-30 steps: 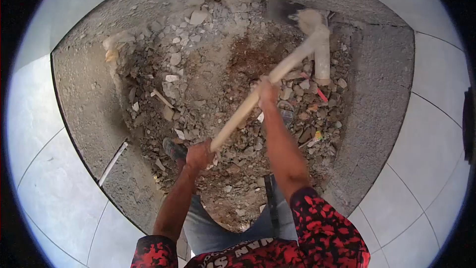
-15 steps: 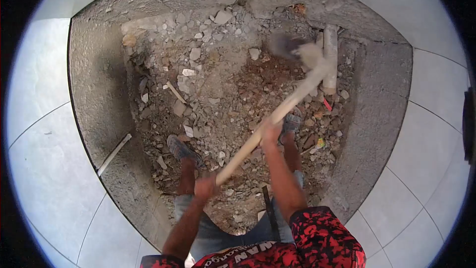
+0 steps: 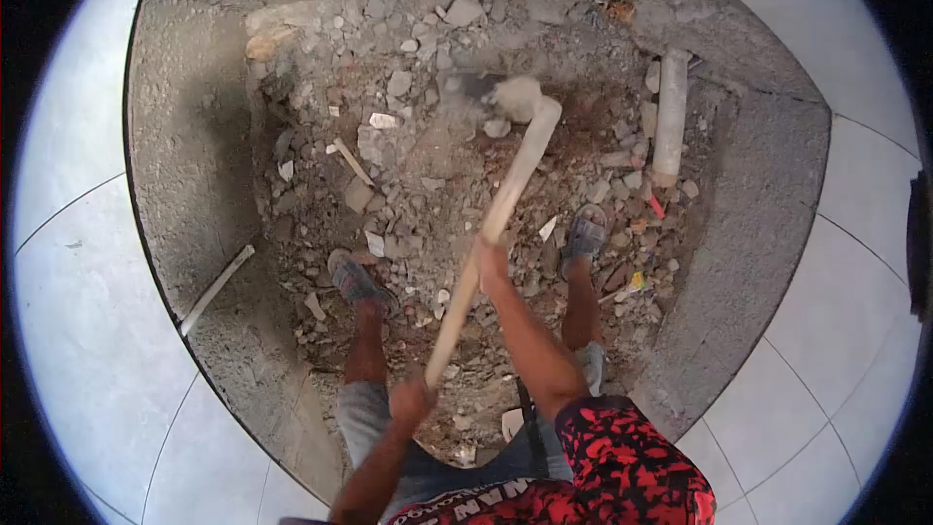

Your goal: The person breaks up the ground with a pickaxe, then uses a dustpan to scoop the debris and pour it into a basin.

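Swing to the left: the long tool with a pale wooden handle and a dark metal head [image 3: 505, 190] has moved away from the white plastic pipe [image 3: 671, 117] and down onto the rubble.

Both hands are closed around the handle: the left hand [image 3: 410, 399] grips its lower end, and the right hand [image 3: 491, 258] wraps it about halfway up. The blurred head lies on broken grey stones in the middle of the dug pit [image 3: 194, 185]. 2 feet in sandals [image 3: 355, 282] stand on the debris, 1 on each side of the handle.
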